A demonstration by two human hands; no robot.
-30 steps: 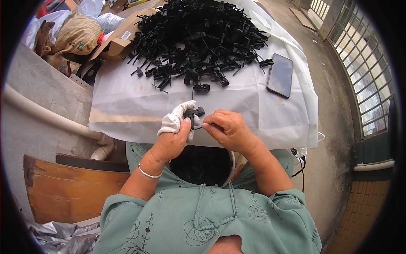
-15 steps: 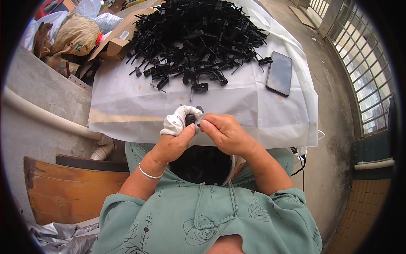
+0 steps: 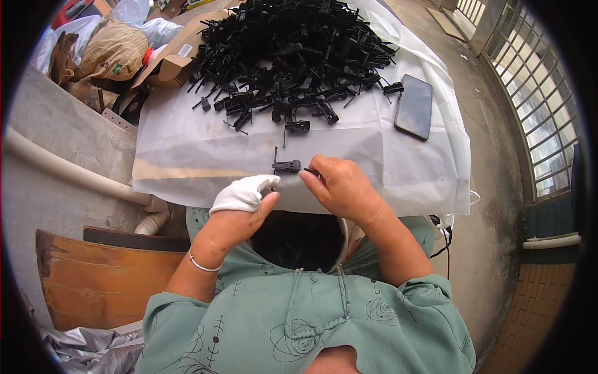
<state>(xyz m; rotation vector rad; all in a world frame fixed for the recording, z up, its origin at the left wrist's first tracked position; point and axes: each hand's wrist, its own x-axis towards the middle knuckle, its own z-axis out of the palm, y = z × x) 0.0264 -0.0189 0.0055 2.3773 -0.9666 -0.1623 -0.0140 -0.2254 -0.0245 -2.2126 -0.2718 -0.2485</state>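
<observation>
My left hand (image 3: pixel 242 198), in a white glove that leaves the thumb bare, is just past the table's near edge. Its fingers curve forward with the thumb apart, and nothing shows between them. Ahead of its fingertips a small black plastic part (image 3: pixel 287 166) with a thin stem lies on the white table covering. To the right of that part is my bare right hand (image 3: pixel 339 187), closed in a pinch on a thin dark piece (image 3: pixel 310 171); most of that piece is hidden by the fingers. Another black part (image 3: pixel 297 126) lies farther back.
A large heap of black parts (image 3: pixel 293 56) covers the far table. A phone (image 3: pixel 413 107) lies to its right, a cardboard box (image 3: pixel 169 70) to its left. Between my knees stands a bucket (image 3: pixel 344 240) with dark contents. A pipe (image 3: pixel 75 171) runs along the left wall.
My left hand has let go of the black part it held and drawn back left. One black part now shows on the covering there. My right hand has moved slightly right, still pinching.
</observation>
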